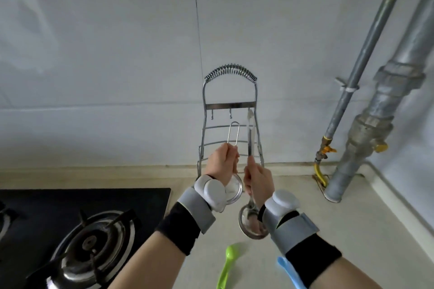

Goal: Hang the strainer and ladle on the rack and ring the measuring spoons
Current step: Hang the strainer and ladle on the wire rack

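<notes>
White wall tiles back the worktop (352, 230), where a wire rack (230, 105) stands at the rear edge. Left hand (222, 163) grips the strainer (232, 185); right hand (258, 180) grips the ladle (251, 220), both raised before it.

I raise both forearms side by side. My left hand (223, 162) and right hand (258, 180) are curled tight, each gripping.
</notes>
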`<state>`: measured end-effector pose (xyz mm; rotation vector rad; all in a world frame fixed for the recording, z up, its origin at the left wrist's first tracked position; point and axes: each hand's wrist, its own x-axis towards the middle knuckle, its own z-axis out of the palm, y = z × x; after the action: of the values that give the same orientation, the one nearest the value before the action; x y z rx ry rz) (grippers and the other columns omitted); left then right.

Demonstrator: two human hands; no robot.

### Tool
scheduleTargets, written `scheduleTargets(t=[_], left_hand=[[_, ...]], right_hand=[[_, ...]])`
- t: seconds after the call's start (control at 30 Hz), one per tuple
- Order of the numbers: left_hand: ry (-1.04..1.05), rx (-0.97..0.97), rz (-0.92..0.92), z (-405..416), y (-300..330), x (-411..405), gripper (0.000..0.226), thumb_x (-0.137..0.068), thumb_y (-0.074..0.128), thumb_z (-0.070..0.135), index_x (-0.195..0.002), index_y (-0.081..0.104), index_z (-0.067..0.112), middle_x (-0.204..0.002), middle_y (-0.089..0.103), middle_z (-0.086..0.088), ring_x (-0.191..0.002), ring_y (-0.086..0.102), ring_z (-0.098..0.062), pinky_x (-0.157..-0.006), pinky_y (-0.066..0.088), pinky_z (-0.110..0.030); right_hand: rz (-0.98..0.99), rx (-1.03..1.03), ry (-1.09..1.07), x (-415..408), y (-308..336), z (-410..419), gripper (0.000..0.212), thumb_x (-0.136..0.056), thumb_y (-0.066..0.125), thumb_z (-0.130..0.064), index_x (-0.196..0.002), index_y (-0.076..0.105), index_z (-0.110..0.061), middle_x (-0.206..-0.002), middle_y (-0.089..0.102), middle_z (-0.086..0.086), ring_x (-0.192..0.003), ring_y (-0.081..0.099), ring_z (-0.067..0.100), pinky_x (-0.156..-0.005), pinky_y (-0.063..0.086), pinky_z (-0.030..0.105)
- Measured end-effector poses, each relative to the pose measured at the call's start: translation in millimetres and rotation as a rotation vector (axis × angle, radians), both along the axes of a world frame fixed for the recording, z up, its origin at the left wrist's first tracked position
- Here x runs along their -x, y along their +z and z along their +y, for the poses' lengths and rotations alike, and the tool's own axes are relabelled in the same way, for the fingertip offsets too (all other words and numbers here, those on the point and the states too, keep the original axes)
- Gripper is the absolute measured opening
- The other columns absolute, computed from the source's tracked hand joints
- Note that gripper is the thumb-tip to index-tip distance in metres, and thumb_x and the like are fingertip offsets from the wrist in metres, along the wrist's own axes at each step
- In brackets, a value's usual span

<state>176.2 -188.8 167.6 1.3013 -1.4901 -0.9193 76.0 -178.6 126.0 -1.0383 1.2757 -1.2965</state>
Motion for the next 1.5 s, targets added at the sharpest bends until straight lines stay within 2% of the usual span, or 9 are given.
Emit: scheduleTargets(t=[0.1,0.17,0.4,0.6,0.93,1.13,1.27,1.43,1.5], left_hand=[[0.009,0.054,-0.025,-10.3,13.2,2.5,0.032,-0.093,0.036,0.020,-0.061,0.042,0.019,-0.053,0.048,0.003,-0.037,0.044,-0.002,-0.049,0.043,-0.015],[0.021,0.049,0.024,-15.1,17.3,3.5,0.032,-0.093,0.036,0.019,-0.061,0.042,0.017,-0.055,0.047,0.002,-0.035,0.043,-0.001,-0.043,0.041,-0.011],[0.040,-0.023,0.053,-21.7,17.4,0.6,0.033,-0.093,0.036,0.018,-0.061,0.043,0.014,-0.054,0.046,-0.001,-0.032,0.043,-0.002,-0.059,0.043,-0.032],[0.035,-0.072,0.042,-24.6,18.3,-4.5,0.033,-0.094,0.034,0.019,-0.062,0.042,0.013,-0.055,0.044,-0.001,-0.032,0.043,-0.001,-0.051,0.042,-0.021],[0.009,-0.058,0.006,-27.8,19.6,-4.8,0.033,-0.094,0.035,0.020,-0.062,0.043,0.014,-0.055,0.045,0.000,-0.042,0.046,-0.010,-0.056,0.042,-0.025],[0.003,-0.097,-0.017,-28.3,17.0,-5.4,0.032,-0.094,0.036,0.020,-0.063,0.043,0.013,-0.054,0.045,-0.001,-0.033,0.046,-0.002,-0.056,0.042,-0.025],[0.006,-0.099,-0.016,-27.0,15.8,-2.8,0.033,-0.094,0.036,0.019,-0.062,0.042,0.013,-0.055,0.046,-0.002,-0.038,0.047,-0.007,-0.058,0.041,-0.027],[-0.012,-0.118,-0.018,-29.7,13.3,-2.1,0.034,-0.094,0.034,0.017,-0.062,0.042,0.013,-0.057,0.048,-0.003,-0.045,0.050,-0.012,-0.054,0.042,-0.022],[-0.023,-0.148,-0.014,-31.6,9.6,-2.8,0.035,-0.095,0.032,0.018,-0.061,0.042,0.012,-0.058,0.050,-0.005,-0.052,0.050,-0.018,-0.060,0.043,-0.026]], right_hand=[[0.054,0.019,-0.002,1.3,2.2,-3.9,0.058,-0.091,0.042,-0.039,-0.037,0.034,-0.021,-0.035,0.030,-0.009,-0.040,0.025,0.015,-0.047,0.020,0.028],[0.070,0.010,-0.009,2.1,2.4,-5.4,0.054,-0.091,0.042,-0.040,-0.042,0.031,-0.022,-0.042,0.028,-0.002,-0.045,0.023,0.017,-0.050,0.019,0.031],[0.149,-0.024,0.001,0.0,-4.1,-8.0,0.050,-0.090,0.039,-0.046,-0.048,0.032,-0.019,-0.051,0.029,0.005,-0.049,0.025,0.019,-0.051,0.020,0.034],[0.077,-0.048,-0.044,1.0,-5.1,-13.2,0.057,-0.092,0.043,-0.040,-0.039,0.032,-0.021,-0.034,0.030,-0.010,-0.045,0.025,0.017,-0.050,0.020,0.030],[0.152,-0.007,-0.066,1.4,-1.4,-18.3,0.056,-0.089,0.042,-0.044,-0.039,0.034,-0.020,-0.038,0.034,-0.005,-0.044,0.029,0.019,-0.050,0.024,0.031],[0.225,-0.010,-0.013,5.8,-5.3,-20.8,0.055,-0.091,0.038,-0.045,-0.044,0.035,-0.017,-0.045,0.035,0.001,-0.046,0.031,0.019,-0.054,0.027,0.031],[0.107,-0.078,0.109,8.3,-2.9,-20.8,0.054,-0.094,0.035,-0.044,-0.048,0.034,-0.016,-0.037,0.039,-0.005,-0.036,0.035,0.012,-0.043,0.031,0.023],[0.265,-0.079,0.136,11.4,0.9,-26.5,0.053,-0.096,0.028,-0.043,-0.051,0.038,-0.015,-0.054,0.049,0.002,-0.053,0.044,0.017,-0.058,0.033,0.027],[0.330,-0.087,0.138,13.5,0.7,-29.3,0.053,-0.095,0.027,-0.044,-0.053,0.038,-0.015,-0.057,0.046,0.001,-0.058,0.042,0.017,-0.060,0.031,0.028]])
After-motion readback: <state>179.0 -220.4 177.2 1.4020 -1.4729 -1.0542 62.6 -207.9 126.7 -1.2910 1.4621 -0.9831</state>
